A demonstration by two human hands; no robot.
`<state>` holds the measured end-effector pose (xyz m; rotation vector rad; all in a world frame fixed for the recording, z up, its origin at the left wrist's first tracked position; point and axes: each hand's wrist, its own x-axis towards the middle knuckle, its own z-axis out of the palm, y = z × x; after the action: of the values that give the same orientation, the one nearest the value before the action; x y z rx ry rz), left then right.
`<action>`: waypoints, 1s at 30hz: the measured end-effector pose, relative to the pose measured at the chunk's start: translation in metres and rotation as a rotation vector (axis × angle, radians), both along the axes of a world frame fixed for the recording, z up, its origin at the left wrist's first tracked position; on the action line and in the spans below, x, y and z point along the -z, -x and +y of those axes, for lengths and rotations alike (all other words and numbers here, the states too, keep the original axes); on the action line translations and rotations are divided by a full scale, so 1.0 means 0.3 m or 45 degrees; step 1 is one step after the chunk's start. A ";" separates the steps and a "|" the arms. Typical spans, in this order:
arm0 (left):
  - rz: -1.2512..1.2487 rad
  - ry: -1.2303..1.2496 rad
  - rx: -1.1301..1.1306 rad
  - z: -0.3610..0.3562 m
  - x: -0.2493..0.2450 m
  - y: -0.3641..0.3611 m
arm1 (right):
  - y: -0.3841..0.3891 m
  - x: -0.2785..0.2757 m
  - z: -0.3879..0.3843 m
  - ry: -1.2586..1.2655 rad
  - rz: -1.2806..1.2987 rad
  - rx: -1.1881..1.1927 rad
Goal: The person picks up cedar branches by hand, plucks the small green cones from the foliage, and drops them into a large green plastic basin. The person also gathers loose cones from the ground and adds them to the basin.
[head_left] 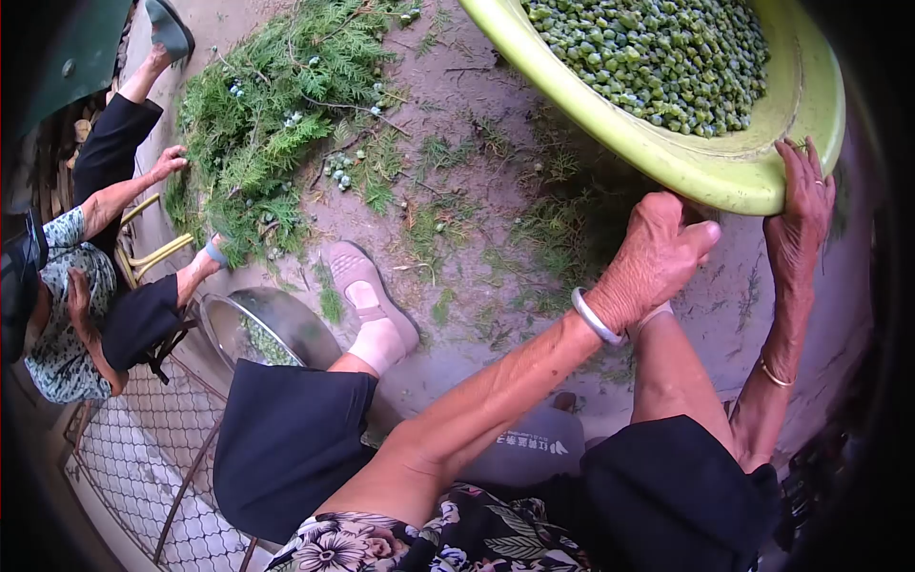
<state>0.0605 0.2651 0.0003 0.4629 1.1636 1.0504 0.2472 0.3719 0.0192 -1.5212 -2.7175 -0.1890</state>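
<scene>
A large yellow-green basin [658,143], heaped with small green berry-like cones [658,62], fills the upper right. My right hand [803,195] is closed over its near rim, fingers on the inner side, with a bit of green sprig by the fingertips. Just below the rim, my left hand [658,250] is curled into a fist with the thumb pointing right. What sits inside that fist, if anything, is hidden. A light bracelet circles the left wrist.
Cut evergreen branches [276,124] with pale cones lie at upper left, loose sprigs strewn over the ground. A metal bowl [267,329] holding some green cones stands beside my shoe [367,286]. Another person [76,276] sits at left, one hand [170,162] by the branches.
</scene>
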 end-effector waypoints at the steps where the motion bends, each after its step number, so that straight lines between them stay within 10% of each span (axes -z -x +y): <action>1: 0.330 -0.040 0.245 -0.007 0.024 0.003 | -0.029 0.024 0.013 -0.042 -0.039 0.053; 4: 0.889 -0.468 0.020 -0.122 0.114 0.038 | -0.045 0.062 0.001 -0.165 0.233 0.108; 7: 1.067 -0.067 0.014 -0.226 0.173 0.178 | 0.038 0.099 -0.087 -0.338 0.512 0.277; 9: 1.139 0.084 -0.052 -0.253 0.210 0.261 | 0.075 0.124 -0.182 0.160 0.713 0.930; 13: 1.628 -0.351 0.050 -0.158 0.324 0.336 | 0.110 0.205 -0.327 1.048 0.938 0.568; 17: 1.865 -0.381 0.413 -0.109 0.396 0.351 | 0.269 0.151 -0.318 1.226 0.710 0.111; 25: 1.659 -0.257 0.004 -0.179 0.399 0.379 | 0.314 0.302 -0.336 1.070 0.391 -0.391; 28: 0.590 0.412 -0.522 -0.197 0.247 0.431 | 0.301 0.317 -0.339 1.028 0.304 -0.526; 30: 0.551 0.423 -0.586 -0.218 0.214 0.460 | 0.311 0.302 -0.338 0.980 0.256 -0.579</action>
<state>-0.0775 0.1997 -0.0638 0.1587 1.8571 1.1453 0.1539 0.2705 -0.0714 -0.8438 -2.9997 1.0513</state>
